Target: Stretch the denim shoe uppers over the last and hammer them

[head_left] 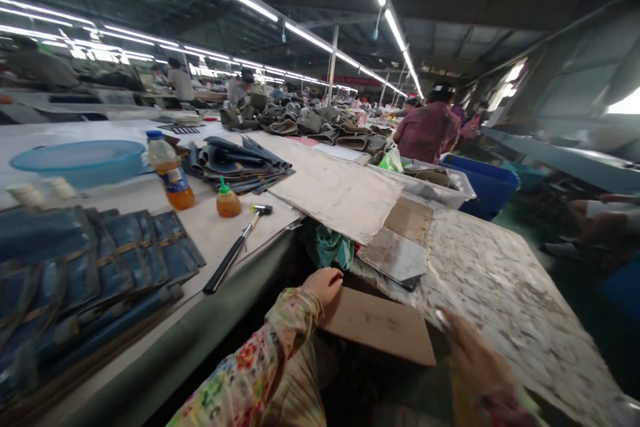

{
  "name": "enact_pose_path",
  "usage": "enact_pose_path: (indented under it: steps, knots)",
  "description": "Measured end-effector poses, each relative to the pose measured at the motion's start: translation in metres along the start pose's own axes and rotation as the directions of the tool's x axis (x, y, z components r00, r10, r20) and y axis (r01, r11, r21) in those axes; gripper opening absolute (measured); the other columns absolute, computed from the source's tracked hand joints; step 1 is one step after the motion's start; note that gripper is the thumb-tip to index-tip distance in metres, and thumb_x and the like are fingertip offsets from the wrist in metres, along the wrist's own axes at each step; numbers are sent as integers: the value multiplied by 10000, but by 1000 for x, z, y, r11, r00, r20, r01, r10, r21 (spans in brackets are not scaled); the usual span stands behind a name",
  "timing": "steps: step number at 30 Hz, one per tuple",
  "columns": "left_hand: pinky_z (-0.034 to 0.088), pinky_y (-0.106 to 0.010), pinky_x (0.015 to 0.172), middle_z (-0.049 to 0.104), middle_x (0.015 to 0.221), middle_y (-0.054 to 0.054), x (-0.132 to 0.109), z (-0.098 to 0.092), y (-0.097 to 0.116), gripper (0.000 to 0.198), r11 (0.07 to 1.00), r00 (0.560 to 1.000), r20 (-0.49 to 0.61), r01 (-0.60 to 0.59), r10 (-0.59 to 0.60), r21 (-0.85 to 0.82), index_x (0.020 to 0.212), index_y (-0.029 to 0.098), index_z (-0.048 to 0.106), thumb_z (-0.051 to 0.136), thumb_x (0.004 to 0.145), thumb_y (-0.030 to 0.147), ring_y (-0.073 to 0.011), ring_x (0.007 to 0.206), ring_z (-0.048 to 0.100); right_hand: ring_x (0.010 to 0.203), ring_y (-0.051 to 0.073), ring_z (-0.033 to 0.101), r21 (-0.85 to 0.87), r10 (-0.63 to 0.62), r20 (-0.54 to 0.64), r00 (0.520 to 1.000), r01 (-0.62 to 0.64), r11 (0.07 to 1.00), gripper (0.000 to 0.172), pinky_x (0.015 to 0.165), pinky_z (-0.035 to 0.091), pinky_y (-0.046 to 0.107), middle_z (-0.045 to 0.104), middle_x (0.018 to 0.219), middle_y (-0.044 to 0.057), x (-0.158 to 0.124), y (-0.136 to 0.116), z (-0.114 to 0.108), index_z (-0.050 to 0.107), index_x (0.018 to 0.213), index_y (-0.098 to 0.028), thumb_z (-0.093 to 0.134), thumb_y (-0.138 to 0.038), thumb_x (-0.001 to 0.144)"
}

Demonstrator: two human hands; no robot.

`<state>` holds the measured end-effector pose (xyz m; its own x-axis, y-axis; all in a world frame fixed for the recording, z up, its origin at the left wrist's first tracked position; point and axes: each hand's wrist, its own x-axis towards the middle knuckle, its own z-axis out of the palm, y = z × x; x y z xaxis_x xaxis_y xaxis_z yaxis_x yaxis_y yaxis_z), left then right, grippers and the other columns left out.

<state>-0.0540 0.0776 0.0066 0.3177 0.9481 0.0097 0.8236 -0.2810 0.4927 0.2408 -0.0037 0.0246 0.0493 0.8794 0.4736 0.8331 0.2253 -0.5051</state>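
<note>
The brown cardboard panel [379,325] lay beside the left edge of the mottled worktop [490,287]. The grip of the left hand [324,285] curled at its left end, whether pinching I couldn't tell; the blurred right hand [473,350] was spread near its right end. Uneven support could have let it slip; the floral sleeve [245,363] could have knocked the soft-faced hammer [234,253] off the white worktop's [207,227] near edge.

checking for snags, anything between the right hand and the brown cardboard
Nothing visible stands between the right hand and the brown cardboard's near edge, though blur hides whether they touch. The left hand is at its opposite end.
</note>
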Motion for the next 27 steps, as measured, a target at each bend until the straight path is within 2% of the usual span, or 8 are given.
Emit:
enact_pose_path:
  steps: [2, 4, 8, 12, 17, 21, 25, 27]
  knots:
    - [441, -182, 836, 630, 1022, -24, 7, -14, -12, 255, 999, 998, -55, 38, -39, -15, 1033, 187, 593, 430, 848, 254, -112, 939, 581, 894, 196, 607, 31, -201, 201, 959, 199, 980, 325, 774, 517, 329, 649, 982, 56, 11, -15, 38, 618, 1004, -222, 397, -277, 772]
    - [443, -179, 835, 619, 1032, -37, 18, -35, -26, 269, 996, 989, -118, 90, -91, -15, 1066, 167, 572, 427, 852, 241, -109, 927, 580, 968, 184, 583, 82, -350, 334, 875, 343, 936, 441, 836, 492, 320, 617, 1081, 57, 23, -43, 74, 559, 1127, -209, 364, -168, 734]
    - [445, -209, 842, 599, 1077, -52, 45, -89, -57, 299, 977, 951, -232, 214, -203, 22, 1131, 162, 527, 428, 857, 230, -118, 916, 578, 968, 178, 568, 144, -524, 371, 767, 510, 848, 452, 849, 470, 303, 602, 1089, 74, 44, -96, 120, 544, 1133, -178, 350, -83, 737]
    - [412, -269, 909, 577, 1116, -76, 73, -138, -88, 272, 931, 907, -295, 345, -300, 115, 1096, 156, 547, 476, 846, 235, -161, 1006, 541, 973, 181, 556, 158, -562, 288, 775, 540, 826, 453, 868, 447, 303, 600, 1075, 73, 63, -111, 147, 564, 1080, -180, 383, -39, 690]
    - [450, -409, 863, 531, 1139, -88, 100, -177, -122, 310, 829, 852, -299, 503, -429, 245, 1113, 144, 520, 503, 859, 320, -196, 1008, 532, 908, 167, 573, 253, -442, 233, 866, 385, 888, 421, 811, 458, 283, 621, 971, 51, 83, -91, 175, 583, 1007, -192, 386, -43, 666]
    - [479, -390, 815, 534, 1119, -87, 114, -196, -150, 326, 735, 795, -281, 605, -537, 307, 1126, 140, 509, 511, 856, 323, -188, 965, 549, 898, 181, 579, 355, -244, 37, 969, 216, 910, 304, 801, 466, 302, 622, 951, 72, 99, -66, 180, 576, 1034, -169, 407, -246, 793]
    - [480, -382, 813, 536, 1113, -90, 126, -204, -177, 328, 666, 742, -282, 670, -608, 327, 1122, 135, 511, 519, 852, 320, -189, 965, 551, 873, 200, 570, 400, -42, -78, 996, 70, 914, 412, 798, 451, 316, 619, 944, 99, 112, -44, 165, 593, 1038, -147, 418, -448, 817]
    - [480, -381, 812, 535, 1112, -92, 131, -203, -186, 333, 662, 735, -288, 678, -614, 320, 1123, 131, 511, 523, 849, 320, -190, 965, 551, 843, 211, 569, 379, 152, -106, 983, -101, 920, 486, 766, 447, 317, 619, 930, 106, 118, -35, 158, 601, 1044, -137, 425, -516, 796]
